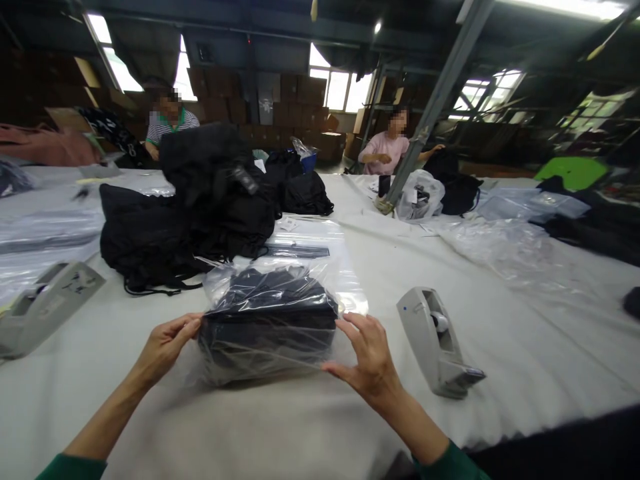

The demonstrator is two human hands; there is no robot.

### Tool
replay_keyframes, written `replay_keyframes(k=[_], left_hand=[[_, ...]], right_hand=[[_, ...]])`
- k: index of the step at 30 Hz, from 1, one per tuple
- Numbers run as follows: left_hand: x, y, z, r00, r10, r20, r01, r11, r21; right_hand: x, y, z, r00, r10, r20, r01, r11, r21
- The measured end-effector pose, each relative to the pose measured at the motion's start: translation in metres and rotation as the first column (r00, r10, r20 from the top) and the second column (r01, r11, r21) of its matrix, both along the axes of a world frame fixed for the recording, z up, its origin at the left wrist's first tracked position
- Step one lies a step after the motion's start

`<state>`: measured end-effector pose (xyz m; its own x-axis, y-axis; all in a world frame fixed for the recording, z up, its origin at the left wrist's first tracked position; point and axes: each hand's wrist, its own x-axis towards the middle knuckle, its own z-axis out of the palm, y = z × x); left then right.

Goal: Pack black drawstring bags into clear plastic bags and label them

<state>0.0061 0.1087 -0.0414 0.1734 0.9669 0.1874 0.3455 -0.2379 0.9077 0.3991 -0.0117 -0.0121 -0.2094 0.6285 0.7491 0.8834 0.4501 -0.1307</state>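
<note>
In front of me on the table lies a clear plastic bag [270, 353] with a folded black bag [275, 293] inside. My left hand [170, 337] is closed, pinching the plastic at the left side of the package. At the right side, my right hand [367, 353] is open, thumb and fingers apart, with its fingertips at the plastic. A grey tape dispenser [435, 343] stands to the right of that hand. Just beyond the package, flat clear plastic bags [350, 267] are stacked, partly hidden by it.
Several black bags [145, 227] are piled behind the package. Another tape dispenser [50, 307] sits at far left, near more plastic sleeves [45, 233]. A metal post [440, 93] rises from the white table [500, 333]. Two people [387, 147] are across the table.
</note>
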Motion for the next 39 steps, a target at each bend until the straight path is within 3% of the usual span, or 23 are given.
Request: replay_keyframes(k=[4, 11, 13, 15, 16, 18, 19, 22, 24, 26, 31, 35, 39], left_hand=[[-0.004, 0.001, 0.0, 0.999, -0.023, -0.034, 0.024, 1.0, 0.012], [-0.023, 0.017, 0.012, 0.958, -0.17, -0.229, 0.168, 0.985, -0.029], [-0.025, 0.017, 0.019, 0.925, -0.146, -0.35, 0.167, 0.986, 0.03], [-0.019, 0.006, 0.03, 0.881, 0.044, -0.471, 0.085, 0.965, 0.248], [-0.012, -0.004, 0.036, 0.85, 0.193, -0.489, 0.024, 0.915, 0.402], [0.014, -0.031, 0.049, 0.792, 0.444, -0.42, -0.06, 0.741, 0.669], [0.031, -0.044, 0.055, 0.781, 0.502, -0.371, -0.064, 0.656, 0.752], [0.091, -0.062, 0.062, 0.794, 0.435, -0.424, 0.128, 0.562, 0.817], [0.123, -0.052, 0.059, 0.774, 0.403, -0.488, 0.22, 0.552, 0.804], [0.139, -0.031, 0.053, 0.774, 0.362, -0.52, 0.268, 0.557, 0.786], [0.13, 0.003, 0.041, 0.833, 0.23, -0.503, 0.333, 0.519, 0.787], [0.124, 0.001, 0.038, 0.845, 0.205, -0.493, 0.347, 0.492, 0.799], [0.127, 0.0, 0.038, 0.848, 0.223, -0.481, 0.338, 0.472, 0.814]], right_hand=[[0.001, 0.016, -0.01, 0.998, 0.058, -0.024, -0.06, 0.992, -0.107], [0.01, 0.044, 0.011, 0.95, 0.182, -0.255, -0.202, 0.978, -0.057], [0.008, 0.053, 0.012, 0.936, 0.201, -0.29, -0.23, 0.971, -0.07], [0.008, 0.06, 0.009, 0.925, 0.197, -0.325, -0.232, 0.97, -0.072], [0.007, 0.061, 0.007, 0.92, 0.192, -0.341, -0.229, 0.971, -0.072], [0.006, 0.062, 0.004, 0.913, 0.178, -0.366, -0.221, 0.972, -0.079], [0.005, 0.061, 0.003, 0.911, 0.171, -0.375, -0.218, 0.972, -0.086], [0.003, 0.058, 0.003, 0.901, 0.134, -0.413, -0.196, 0.974, -0.111], [0.003, 0.057, 0.005, 0.891, 0.101, -0.443, -0.18, 0.974, -0.14], [0.007, 0.058, 0.004, 0.872, 0.072, -0.483, -0.181, 0.966, -0.183], [0.028, 0.062, -0.017, 0.798, -0.006, -0.603, -0.217, 0.93, -0.296], [0.039, 0.062, -0.041, 0.78, -0.057, -0.623, -0.159, 0.945, -0.286], [0.039, 0.06, -0.041, 0.787, -0.055, -0.614, -0.116, 0.965, -0.234]])
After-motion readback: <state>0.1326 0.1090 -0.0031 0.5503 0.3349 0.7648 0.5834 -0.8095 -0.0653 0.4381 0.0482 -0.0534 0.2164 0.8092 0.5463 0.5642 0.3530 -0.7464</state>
